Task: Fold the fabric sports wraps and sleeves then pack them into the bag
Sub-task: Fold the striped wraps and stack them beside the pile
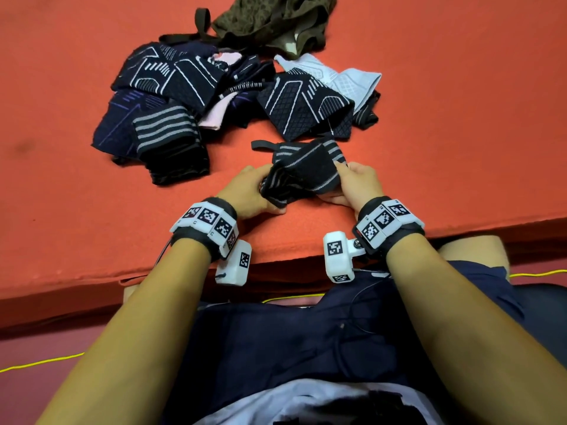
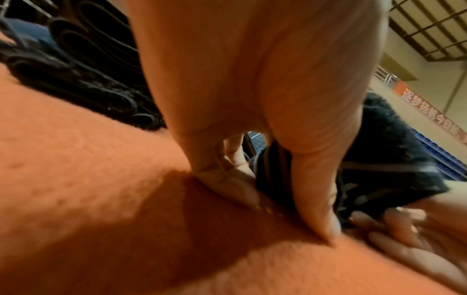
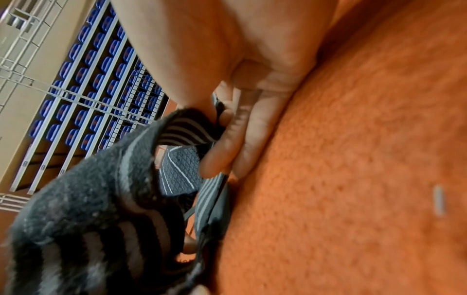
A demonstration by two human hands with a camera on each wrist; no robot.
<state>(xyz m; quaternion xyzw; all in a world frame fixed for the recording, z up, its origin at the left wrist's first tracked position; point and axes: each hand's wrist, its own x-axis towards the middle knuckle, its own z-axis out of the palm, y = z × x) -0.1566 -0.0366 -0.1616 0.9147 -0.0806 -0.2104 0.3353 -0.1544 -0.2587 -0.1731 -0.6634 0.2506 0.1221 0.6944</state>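
No legible brand; blurred red wall banner [image 2: 434,117] unreadable; black grey-striped knit wrap [image 1: 302,173] on orange mat [image 1: 429,133], pinched between left hand [image 1: 250,191] and right hand [image 1: 357,182], fingers curled round opposite ends.

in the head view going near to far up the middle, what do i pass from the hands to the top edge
left hand and right hand gripping the black grey-striped wrap → dark diamond-patterned sleeve → pale blue sleeve → olive green bag, all on the orange mat
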